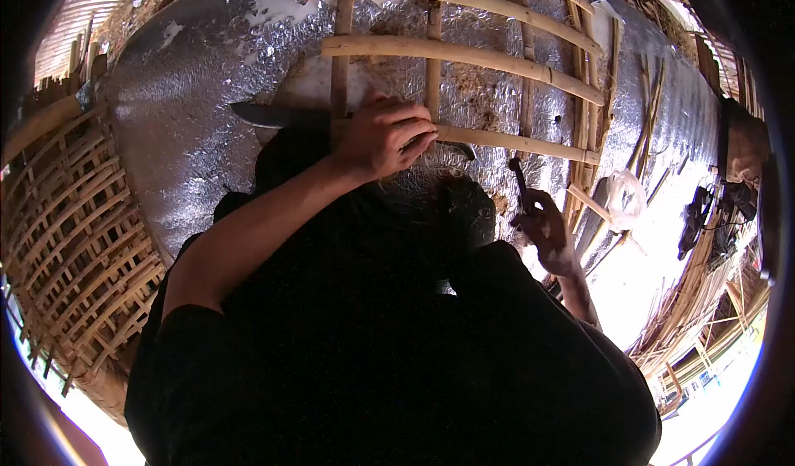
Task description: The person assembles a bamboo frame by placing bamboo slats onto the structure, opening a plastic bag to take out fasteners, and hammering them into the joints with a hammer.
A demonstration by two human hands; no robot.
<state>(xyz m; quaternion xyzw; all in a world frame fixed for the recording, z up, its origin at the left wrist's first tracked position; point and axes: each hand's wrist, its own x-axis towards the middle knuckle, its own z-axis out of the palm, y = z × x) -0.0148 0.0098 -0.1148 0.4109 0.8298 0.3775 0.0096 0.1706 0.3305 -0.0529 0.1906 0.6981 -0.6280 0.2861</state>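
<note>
My left hand (387,137) rests over a bamboo slat (517,142), its thumb and fingertips pinched together at the slat's upper edge; anything between them is too small to make out. My right hand (546,233) is closed around a dark hammer (519,180), raised beside the slat and apart from it, head upward. The slat lies across upright strips of a bamboo lattice frame (464,50). Beside the left hand, a long knife blade (277,117) points left; its handle is hidden. A small dark curved piece (464,148) shows just below the slat.
Silvery foil sheeting (182,135) covers the ground under the frame. A woven bamboo panel (79,242) stands at left. To the right are a clear plastic bag (625,197), dark cables (719,218) and piled bamboo strips (687,309).
</note>
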